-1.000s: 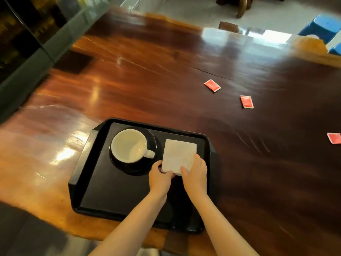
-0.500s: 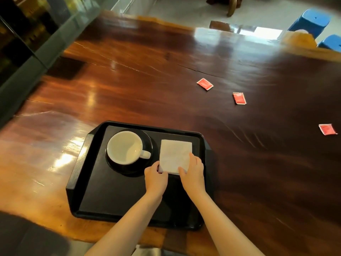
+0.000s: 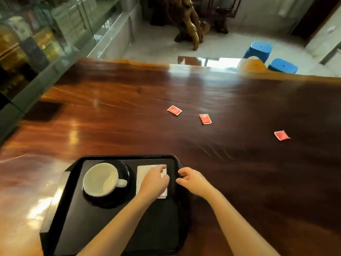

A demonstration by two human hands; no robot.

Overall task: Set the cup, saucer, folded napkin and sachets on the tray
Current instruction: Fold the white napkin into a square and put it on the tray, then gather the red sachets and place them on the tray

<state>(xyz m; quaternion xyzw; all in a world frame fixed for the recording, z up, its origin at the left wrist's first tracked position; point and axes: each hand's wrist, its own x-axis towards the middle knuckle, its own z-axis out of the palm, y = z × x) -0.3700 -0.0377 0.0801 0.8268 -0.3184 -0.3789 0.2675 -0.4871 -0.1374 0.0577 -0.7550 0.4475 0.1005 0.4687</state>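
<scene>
A black tray point(image 3: 60, 215) sits at the near edge of the wooden worktop point(image 3: 114, 126). On its far left part a white cup point(image 3: 100, 179) stands on a dark saucer point(image 3: 127, 171), handle pointing right. Just beside it lies the folded white napkin point(image 3: 143, 174), under the left hand point(image 3: 154, 182), whose grip lies loosely curled on the paper, pinching nothing. The right hand point(image 3: 192, 180) hovers over the tray's right rim, fingers spread and empty. Three red sachets point(image 3: 174, 110) point(image 3: 205, 119) point(image 3: 281, 135) lie well apart on the worktop, toward its far and right sides.
</scene>
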